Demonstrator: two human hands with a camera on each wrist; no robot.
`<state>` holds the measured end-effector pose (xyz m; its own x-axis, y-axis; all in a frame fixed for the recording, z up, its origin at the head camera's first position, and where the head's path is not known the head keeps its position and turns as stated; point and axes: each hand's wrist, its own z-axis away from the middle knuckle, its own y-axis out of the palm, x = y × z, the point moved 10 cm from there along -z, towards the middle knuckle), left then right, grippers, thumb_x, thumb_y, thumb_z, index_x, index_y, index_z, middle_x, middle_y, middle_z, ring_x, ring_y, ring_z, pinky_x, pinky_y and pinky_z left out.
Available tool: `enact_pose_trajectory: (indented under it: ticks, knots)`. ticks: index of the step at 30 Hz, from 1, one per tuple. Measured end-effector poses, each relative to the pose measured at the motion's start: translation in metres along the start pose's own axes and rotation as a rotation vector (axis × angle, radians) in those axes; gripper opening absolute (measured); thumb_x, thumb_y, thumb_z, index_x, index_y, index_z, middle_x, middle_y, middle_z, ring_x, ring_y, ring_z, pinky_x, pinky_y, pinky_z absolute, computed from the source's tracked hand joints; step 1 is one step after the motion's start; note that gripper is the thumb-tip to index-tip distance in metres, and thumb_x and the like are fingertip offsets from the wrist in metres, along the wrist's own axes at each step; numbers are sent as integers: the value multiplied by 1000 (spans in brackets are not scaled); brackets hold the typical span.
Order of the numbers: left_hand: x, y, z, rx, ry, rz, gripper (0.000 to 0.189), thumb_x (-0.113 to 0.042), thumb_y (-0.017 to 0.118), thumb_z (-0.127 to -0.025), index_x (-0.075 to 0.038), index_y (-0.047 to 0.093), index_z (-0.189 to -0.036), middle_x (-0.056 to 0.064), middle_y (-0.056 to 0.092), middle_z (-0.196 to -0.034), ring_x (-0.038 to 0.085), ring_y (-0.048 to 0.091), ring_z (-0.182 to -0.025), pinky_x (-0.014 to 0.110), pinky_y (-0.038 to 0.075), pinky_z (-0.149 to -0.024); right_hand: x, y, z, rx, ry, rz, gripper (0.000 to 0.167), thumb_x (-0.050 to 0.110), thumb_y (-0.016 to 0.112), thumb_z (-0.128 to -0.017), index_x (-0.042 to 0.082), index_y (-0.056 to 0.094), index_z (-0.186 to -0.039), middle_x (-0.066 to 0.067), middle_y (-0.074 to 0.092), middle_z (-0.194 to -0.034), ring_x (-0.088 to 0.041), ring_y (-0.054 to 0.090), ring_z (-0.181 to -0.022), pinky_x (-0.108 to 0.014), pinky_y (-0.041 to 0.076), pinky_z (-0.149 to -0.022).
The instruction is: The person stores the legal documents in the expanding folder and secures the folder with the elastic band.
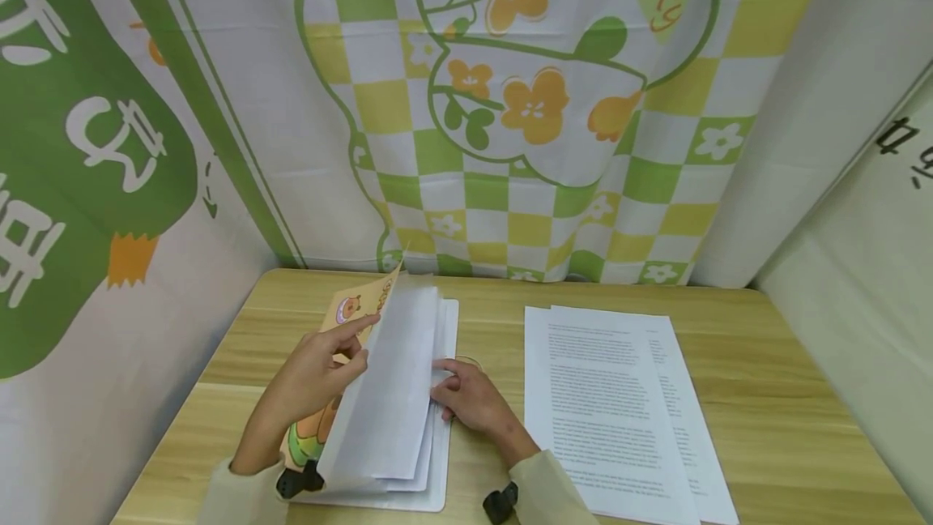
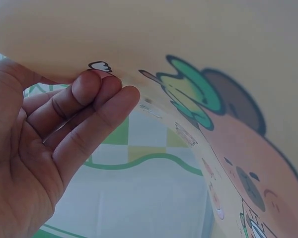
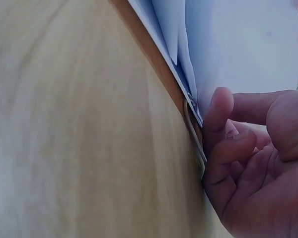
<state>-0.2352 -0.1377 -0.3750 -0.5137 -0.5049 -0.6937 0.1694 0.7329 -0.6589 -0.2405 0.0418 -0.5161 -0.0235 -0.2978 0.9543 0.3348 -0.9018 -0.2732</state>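
Note:
A folder with an orange cartoon cover (image 1: 359, 305) lies partly open on the left of the table, its cover raised. My left hand (image 1: 321, 367) holds the cover near its free edge, index finger stretched along it. In the left wrist view, the curled fingers (image 2: 97, 96) sit against the cover (image 2: 228, 44), which shows a bear drawing. White sheets (image 1: 397, 379) stand tilted inside the folder. At their right edge, my right hand (image 1: 470, 395) pinches the paper between thumb and fingers. A thin loop (image 3: 192, 131) sticks out from the folder's edge beside these fingers.
Two overlapping printed sheets (image 1: 605, 411) lie flat to the right of the folder. The wooden table (image 1: 787, 411) ends at a patterned curtain (image 1: 481, 209) behind, with cloth hanging on both sides. The folder's white back board (image 1: 450, 322) rests on the table.

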Motion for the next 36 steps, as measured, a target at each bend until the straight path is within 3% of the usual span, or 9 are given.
enact_pose_trajectory:
  ticks: [6, 14, 21, 28, 36]
  knots:
    - [0, 1, -1, -1, 6, 1, 48, 6, 61, -95, 3, 57, -143, -10, 57, -71, -1, 36, -49, 25, 46, -49, 0, -10, 5, -7, 2, 18, 40, 6, 65, -99, -2, 58, -138, -5, 75, -87, -17, 61, -61, -26, 48, -62]
    - [3, 3, 0, 4, -26, 21, 50, 5, 62, -95, 3, 55, -144, -9, 57, -71, 1, 39, -48, 25, 44, -45, 4, -28, 13, -22, -35, 82, 35, 13, 63, -100, -3, 63, -130, -9, 69, -78, -20, 64, -69, -34, 47, -81]
    - [3, 2, 0, 3, -33, 20, 49, 3, 62, -96, 2, 56, -145, -9, 58, -72, 0, 36, -47, 23, 38, -42, -5, -48, 20, -51, -12, 127, 34, 17, 63, -101, -3, 65, -129, -7, 73, -91, -20, 68, -75, -35, 53, -73]
    - [3, 4, -2, 9, -29, 13, 49, 3, 61, -96, 0, 56, -145, -9, 58, -72, 1, 37, -47, 25, 42, -45, -10, -69, 29, -110, 0, 223, 31, 20, 63, -100, 1, 70, -123, -2, 72, -88, -14, 63, -77, -36, 50, -73]
    - [2, 3, 0, 8, -27, -3, 48, 2, 61, -97, -1, 56, -145, -10, 57, -71, 1, 36, -48, 25, 43, -49, -8, -89, 43, -151, 34, 210, 28, 16, 64, -100, -2, 71, -120, -5, 72, -93, -20, 67, -80, -34, 53, -70]
